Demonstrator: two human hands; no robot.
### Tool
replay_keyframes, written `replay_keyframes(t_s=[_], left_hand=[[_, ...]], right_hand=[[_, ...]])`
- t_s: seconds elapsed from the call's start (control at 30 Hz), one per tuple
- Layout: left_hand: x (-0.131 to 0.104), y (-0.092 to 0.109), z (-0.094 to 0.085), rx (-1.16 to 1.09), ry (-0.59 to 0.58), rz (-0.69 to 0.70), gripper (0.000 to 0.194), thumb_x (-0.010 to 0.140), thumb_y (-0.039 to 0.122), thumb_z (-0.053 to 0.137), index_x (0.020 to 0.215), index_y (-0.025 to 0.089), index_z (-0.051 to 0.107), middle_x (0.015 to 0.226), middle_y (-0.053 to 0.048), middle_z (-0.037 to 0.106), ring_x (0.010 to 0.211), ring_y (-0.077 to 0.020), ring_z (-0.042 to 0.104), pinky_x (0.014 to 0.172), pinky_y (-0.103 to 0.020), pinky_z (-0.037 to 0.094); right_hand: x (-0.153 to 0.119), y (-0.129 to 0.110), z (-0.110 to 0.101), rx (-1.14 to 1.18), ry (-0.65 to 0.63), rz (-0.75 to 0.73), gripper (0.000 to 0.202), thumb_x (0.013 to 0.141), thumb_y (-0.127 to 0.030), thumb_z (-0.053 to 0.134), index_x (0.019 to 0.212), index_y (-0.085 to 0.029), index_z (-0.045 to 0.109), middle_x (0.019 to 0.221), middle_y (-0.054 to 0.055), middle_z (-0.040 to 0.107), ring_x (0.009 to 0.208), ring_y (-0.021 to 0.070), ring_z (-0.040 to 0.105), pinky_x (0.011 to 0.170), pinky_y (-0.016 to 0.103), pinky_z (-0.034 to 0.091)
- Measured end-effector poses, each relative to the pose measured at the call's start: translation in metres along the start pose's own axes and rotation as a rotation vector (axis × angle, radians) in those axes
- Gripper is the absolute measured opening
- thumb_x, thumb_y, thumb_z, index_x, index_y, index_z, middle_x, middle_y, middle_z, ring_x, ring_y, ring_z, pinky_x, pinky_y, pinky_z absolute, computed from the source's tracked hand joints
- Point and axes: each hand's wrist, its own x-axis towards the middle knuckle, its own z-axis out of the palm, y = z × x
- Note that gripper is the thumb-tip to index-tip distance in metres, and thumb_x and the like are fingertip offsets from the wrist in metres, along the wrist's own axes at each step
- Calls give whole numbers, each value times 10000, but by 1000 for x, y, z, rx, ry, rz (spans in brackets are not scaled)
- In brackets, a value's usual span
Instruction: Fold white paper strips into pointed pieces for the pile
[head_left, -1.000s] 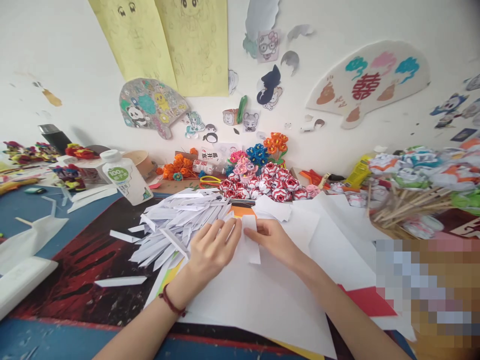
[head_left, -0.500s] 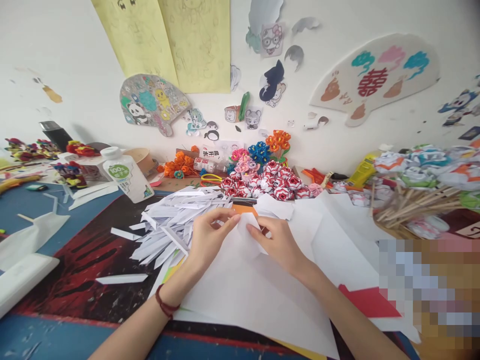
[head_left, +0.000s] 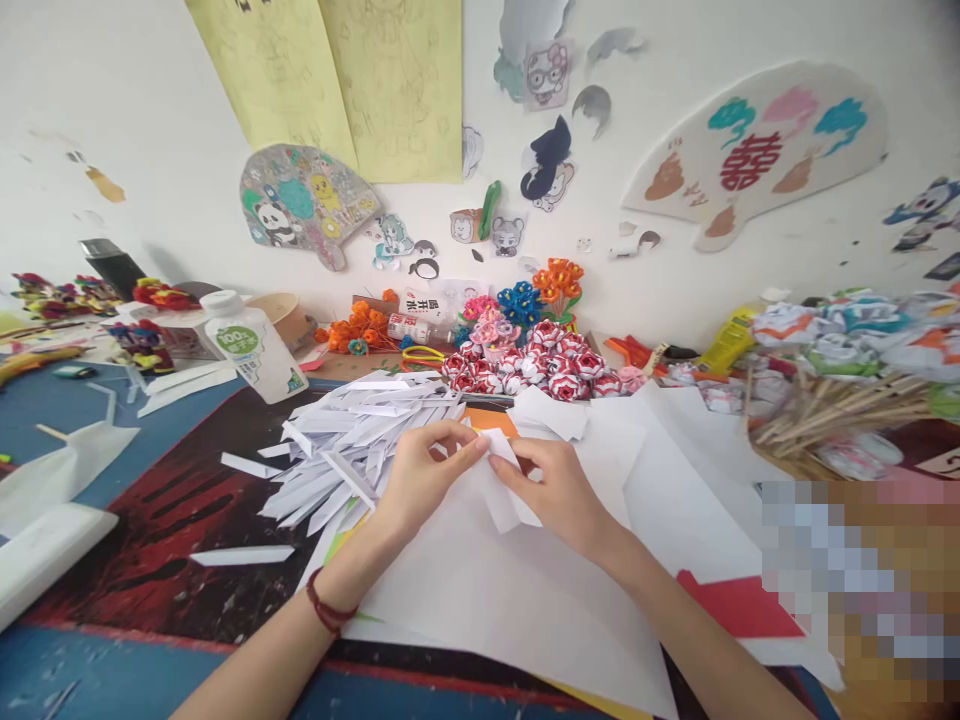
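Between my two hands is a small piece of white paper (head_left: 504, 500), held above the large white sheets (head_left: 465, 590) on the table. My left hand (head_left: 431, 468) pinches its upper left edge between thumb and fingers. From the other side my right hand (head_left: 551, 485) grips it, thumb in front and fingers curled behind. The lower part of the piece hangs below my thumbs and shows a crease. Left of my left hand lies a heap of folded white paper strips (head_left: 337, 450). One loose folded strip (head_left: 242, 556) lies nearer to me.
A white bottle (head_left: 251, 345) stands behind the heap. Red-and-white paper flowers (head_left: 555, 365) line the wall. Wooden sticks (head_left: 847, 410) with paper flowers are at the right, near a red paper piece (head_left: 742, 605). A white box-like object (head_left: 52, 560) sits at the left edge.
The small paper piece has tilted, and more of it now shows hanging below my right thumb. Both hands stay in nearly the same place, still gripping it.
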Motion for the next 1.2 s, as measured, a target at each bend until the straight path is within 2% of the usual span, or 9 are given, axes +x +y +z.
replay_keyframes(t_s=[0.27,0.47,0.67,1.2], left_hand=[[0,-2,1,-22,26,2,266,771,417,663,726,155,669,742,-22,649,643,-113,502,583,-224,376],[-1,0,2,-35,31,-11,274,760,421,673,710,152,665,723,-22,640,643,-114,505,576,-221,374],[-1,4,-1,-69,-17,-38,268,798,411,629,817,160,719,827,-51,694,695,-136,552,566,-221,376],[0,3,-3,-78,-21,-38,255,757,412,679,792,162,713,807,-57,681,684,-151,573,600,-250,434]], right_hand=[[-1,3,0,154,-63,70,356,863,-353,512,586,-186,365,600,-42,278,558,96,261,496,244,227],[0,5,1,195,-48,87,338,843,-384,534,589,-167,484,585,-25,382,545,101,324,490,243,245],[1,3,-3,245,-37,107,333,828,-416,549,627,-152,583,587,-9,467,546,108,387,482,237,278],[1,2,-6,303,-105,141,376,811,-490,559,694,-146,652,628,12,545,560,128,462,481,237,331]])
